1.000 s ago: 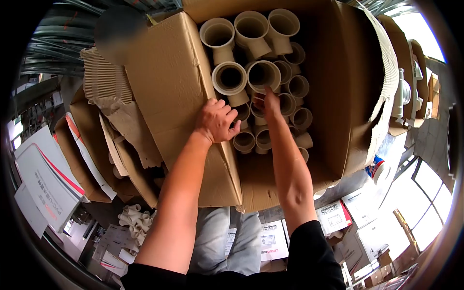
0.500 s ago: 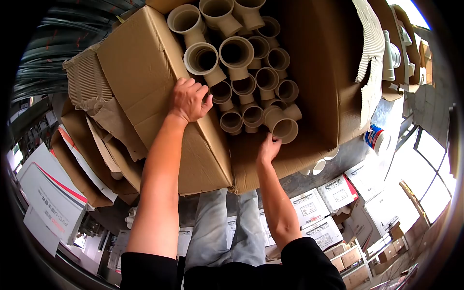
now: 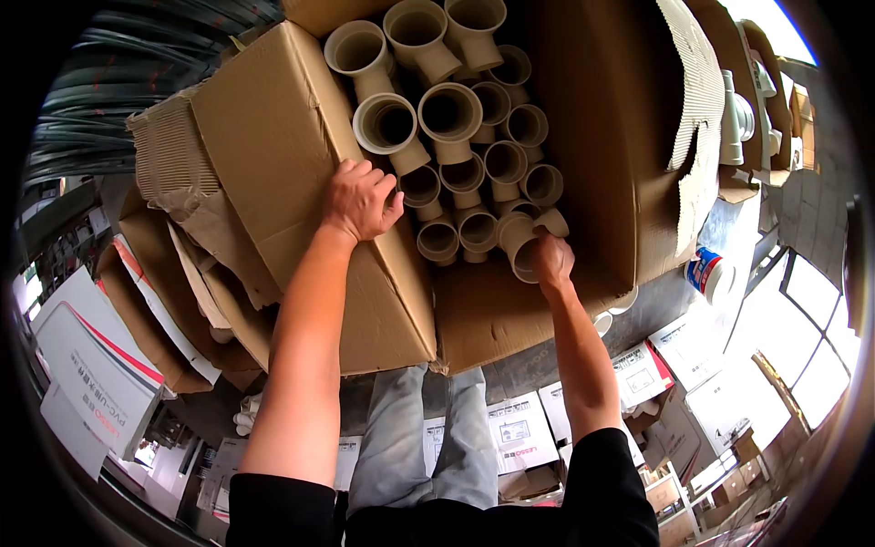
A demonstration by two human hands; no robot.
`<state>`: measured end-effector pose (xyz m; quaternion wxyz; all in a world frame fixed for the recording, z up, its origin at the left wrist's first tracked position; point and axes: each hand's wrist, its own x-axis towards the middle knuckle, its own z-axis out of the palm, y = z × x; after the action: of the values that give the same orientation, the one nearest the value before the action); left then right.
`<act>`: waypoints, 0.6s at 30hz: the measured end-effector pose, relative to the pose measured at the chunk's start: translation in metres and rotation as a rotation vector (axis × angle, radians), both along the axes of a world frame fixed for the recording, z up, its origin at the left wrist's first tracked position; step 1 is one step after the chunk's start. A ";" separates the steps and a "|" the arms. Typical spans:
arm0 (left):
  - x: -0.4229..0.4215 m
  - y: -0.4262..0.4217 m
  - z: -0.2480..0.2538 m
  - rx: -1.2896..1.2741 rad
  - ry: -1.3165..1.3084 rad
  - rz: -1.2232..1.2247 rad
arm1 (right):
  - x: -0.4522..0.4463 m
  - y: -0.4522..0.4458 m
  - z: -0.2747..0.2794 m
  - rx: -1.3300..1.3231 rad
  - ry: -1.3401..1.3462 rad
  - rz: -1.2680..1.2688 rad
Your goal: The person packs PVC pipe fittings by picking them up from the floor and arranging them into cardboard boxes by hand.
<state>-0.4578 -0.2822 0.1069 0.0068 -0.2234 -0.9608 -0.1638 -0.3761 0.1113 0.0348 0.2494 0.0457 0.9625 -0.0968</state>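
Note:
A large cardboard box (image 3: 273, 137) stands before me, holding several off-white plastic pipe tees (image 3: 449, 114) stacked in rows. My left hand (image 3: 360, 201) is closed over the box's left edge, fingers curled on the rim with the thumb toward the fittings. Inside the box near its front wall, my right hand (image 3: 553, 262) has its fingers closed on the side branch of a pipe tee (image 3: 517, 239). That tee lies tilted against the lowest row, its wide mouth facing me. My fingertips are partly hidden behind the hand.
Coils of dark pipe (image 3: 100, 100) lie at the upper left. Open cartons (image 3: 205, 301) flank the box on the left, and white printed cartons (image 3: 519, 428) line the floor below. On the right are a blue-and-white tub (image 3: 709, 273) and more boxes with fittings.
My right hand has moved right, from under the front tee's mouth to its side branch. The tee's mouth has shifted slightly down and left. My left hand stays on the box edge.

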 end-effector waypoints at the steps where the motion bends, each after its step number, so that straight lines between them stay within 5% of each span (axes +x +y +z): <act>1: 0.000 0.000 0.001 0.000 -0.002 -0.005 | -0.008 -0.003 0.006 0.062 -0.062 0.058; 8: -0.001 -0.002 0.002 0.027 -0.039 0.005 | -0.021 0.014 -0.012 0.418 0.011 0.237; 16: 0.000 -0.003 0.002 0.039 -0.055 -0.005 | -0.034 0.042 -0.024 0.355 -0.048 0.281; 18: 0.000 -0.002 0.001 0.049 -0.050 0.001 | -0.042 0.052 -0.028 0.221 -0.287 0.453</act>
<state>-0.4575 -0.2840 0.1080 -0.0115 -0.2188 -0.9565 -0.1926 -0.4176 0.1634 0.0070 0.3917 -0.1301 0.9078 0.0740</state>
